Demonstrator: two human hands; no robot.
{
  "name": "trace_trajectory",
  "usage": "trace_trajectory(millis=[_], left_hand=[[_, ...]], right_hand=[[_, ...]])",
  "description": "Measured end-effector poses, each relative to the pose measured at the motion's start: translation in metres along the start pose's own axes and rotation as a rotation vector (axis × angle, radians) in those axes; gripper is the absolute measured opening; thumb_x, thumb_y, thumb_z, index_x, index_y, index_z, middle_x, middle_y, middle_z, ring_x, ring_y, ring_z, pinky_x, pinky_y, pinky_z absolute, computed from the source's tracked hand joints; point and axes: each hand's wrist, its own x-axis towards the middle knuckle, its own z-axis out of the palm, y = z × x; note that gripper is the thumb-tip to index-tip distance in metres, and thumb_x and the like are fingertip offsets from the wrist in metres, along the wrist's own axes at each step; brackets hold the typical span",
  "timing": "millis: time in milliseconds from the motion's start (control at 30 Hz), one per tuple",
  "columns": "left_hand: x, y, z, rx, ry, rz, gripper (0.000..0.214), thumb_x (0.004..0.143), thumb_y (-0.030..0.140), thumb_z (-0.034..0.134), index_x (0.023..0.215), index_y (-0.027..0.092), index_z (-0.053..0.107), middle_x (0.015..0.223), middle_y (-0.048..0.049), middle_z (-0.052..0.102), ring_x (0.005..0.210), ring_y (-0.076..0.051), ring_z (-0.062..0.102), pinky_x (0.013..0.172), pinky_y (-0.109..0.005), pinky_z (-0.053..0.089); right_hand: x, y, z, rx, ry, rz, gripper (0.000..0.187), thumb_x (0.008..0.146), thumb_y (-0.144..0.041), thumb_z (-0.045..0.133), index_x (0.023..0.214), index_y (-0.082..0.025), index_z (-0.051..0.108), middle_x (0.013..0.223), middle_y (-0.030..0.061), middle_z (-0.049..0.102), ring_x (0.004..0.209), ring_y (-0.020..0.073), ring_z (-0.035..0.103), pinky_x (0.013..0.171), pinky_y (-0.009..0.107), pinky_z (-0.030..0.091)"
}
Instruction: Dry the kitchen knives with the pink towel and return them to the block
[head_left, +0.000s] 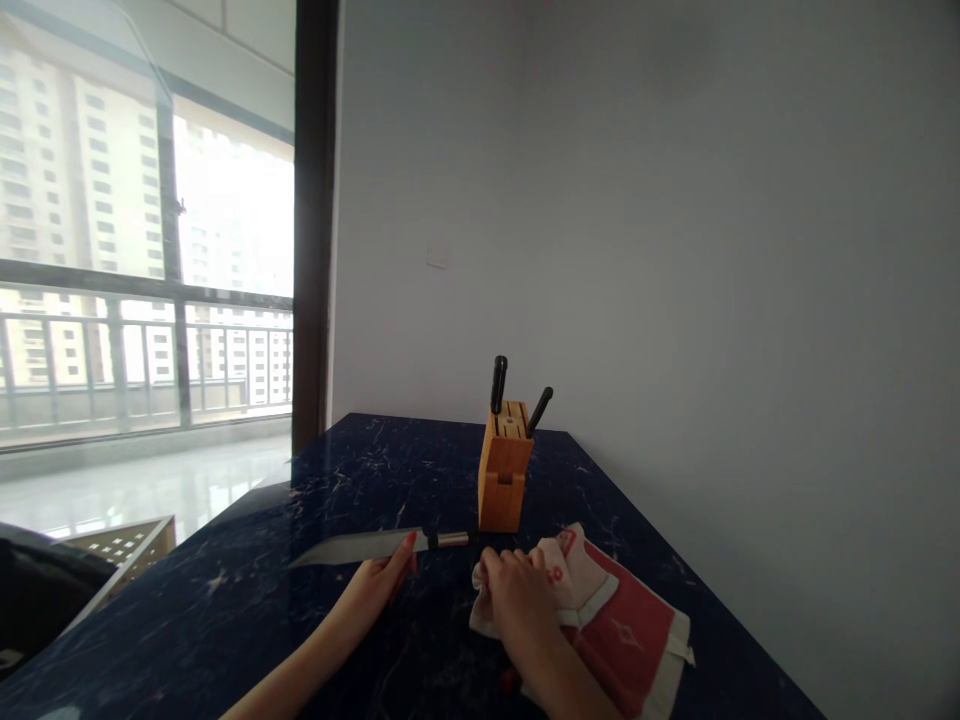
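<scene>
A plain pale grey wall [637, 200] fills most of what I see ahead, with 1 small blank plate [438, 250] set in it. Below me a dark blue, white-veined table [225, 620] runs up against that wall. To my left, past a dark brown post [315, 220], a tall window [225, 200] pours bright daylight onto a glossy white floor [135, 490]. Outside I see a railing [75, 350] and pale high-rise blocks [45, 180].

wooden knife block [504, 480], dark marbled table [360, 460], big window [112, 250]
</scene>
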Motion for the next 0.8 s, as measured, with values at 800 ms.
trace_trajectory(millis=[800], left_hand=[[-0.006,-0.009,0.011,0.346,-0.169,0.137,0.042,0.082,0.05,0.035,0.08,0.02,0.064,0.078,0.0,0.067,0.082,-0.019,0.059,0.082,-0.029,0.043]], right_hand=[[0.006,-0.02,0.008,0.227,0.193,-0.028,0.009,0.081,-0.015,0.05,0.081,-0.024,0.054,0.077,-0.0025,0.059,0.077,0.0162,0.05,0.072,0.031,0.022]])
